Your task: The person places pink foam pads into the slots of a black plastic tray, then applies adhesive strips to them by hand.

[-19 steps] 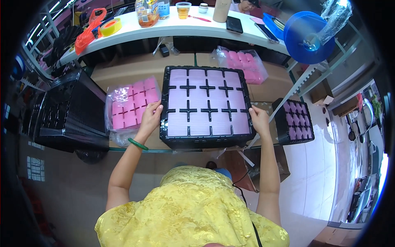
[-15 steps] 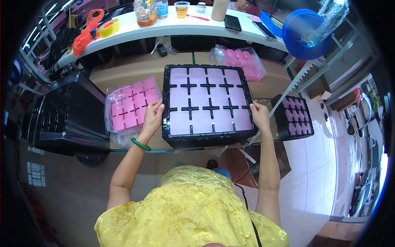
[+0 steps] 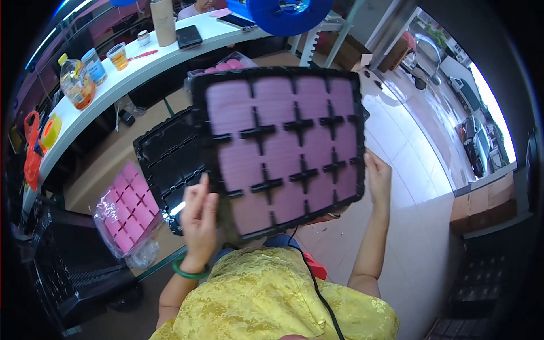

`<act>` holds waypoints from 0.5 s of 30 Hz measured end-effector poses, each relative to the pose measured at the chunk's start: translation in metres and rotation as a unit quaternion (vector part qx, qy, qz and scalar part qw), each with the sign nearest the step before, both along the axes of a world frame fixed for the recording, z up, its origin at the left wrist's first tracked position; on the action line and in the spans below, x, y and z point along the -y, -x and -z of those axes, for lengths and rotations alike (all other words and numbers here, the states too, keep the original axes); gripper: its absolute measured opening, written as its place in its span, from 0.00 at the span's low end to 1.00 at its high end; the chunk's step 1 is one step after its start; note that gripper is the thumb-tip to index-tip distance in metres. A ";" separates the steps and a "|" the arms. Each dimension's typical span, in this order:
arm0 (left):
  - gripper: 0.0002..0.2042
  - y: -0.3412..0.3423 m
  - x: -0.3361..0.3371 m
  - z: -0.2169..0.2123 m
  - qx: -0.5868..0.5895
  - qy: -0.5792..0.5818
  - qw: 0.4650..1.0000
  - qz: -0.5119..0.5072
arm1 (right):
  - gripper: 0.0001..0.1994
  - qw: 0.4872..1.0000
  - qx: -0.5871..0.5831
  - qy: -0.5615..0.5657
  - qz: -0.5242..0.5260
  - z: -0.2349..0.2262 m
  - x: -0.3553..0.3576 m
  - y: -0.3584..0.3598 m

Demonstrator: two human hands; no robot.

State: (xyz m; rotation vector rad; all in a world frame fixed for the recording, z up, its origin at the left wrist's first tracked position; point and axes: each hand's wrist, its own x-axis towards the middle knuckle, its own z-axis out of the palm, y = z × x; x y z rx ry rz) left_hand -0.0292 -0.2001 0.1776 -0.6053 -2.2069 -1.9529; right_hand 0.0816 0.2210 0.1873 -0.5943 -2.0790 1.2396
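A black plastic tray filled with pink-purple foam pads, parted by cross-shaped black ribs, is held up in front of me, tilted and slightly blurred. My left hand, with a green bangle at the wrist, is closed at its lower left edge. On the opposite edge my right hand grips the rim, its fingertips partly behind the tray. Another black tray, with no foam on its visible part, lies on the table behind; the held tray hides its right side.
Bagged pink foam pads lie left on the cardboard-covered table, near a stack of black trays. More bagged pink foam is behind. A raised white shelf carries bottles and a cup. A blue reel hangs above.
The foam-filled tray has been lifted off and carried right with both hands, showing a black tray where it was. My view has turned to the right.
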 end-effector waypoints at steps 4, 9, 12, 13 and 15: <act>0.21 -0.009 -0.114 0.042 0.108 -0.087 0.986 0.097 | 0.22 0.995 0.031 0.038 0.092 0.012 -0.096 -0.050; 0.19 -0.008 -0.275 0.130 0.252 -0.122 0.950 0.140 | 0.18 0.960 0.175 -0.084 0.203 0.054 -0.255 -0.065; 0.19 0.024 -0.359 0.166 0.295 -0.114 0.940 0.127 | 0.17 0.938 0.255 -0.122 0.199 0.077 -0.339 -0.018; 0.19 0.038 -0.387 0.182 0.308 -0.105 0.939 0.114 | 0.19 0.923 0.307 -0.105 0.208 0.083 -0.363 0.007; 0.19 0.072 -0.438 0.205 0.305 -0.113 0.941 0.097 | 0.19 0.917 0.317 -0.147 0.192 0.100 -0.418 0.055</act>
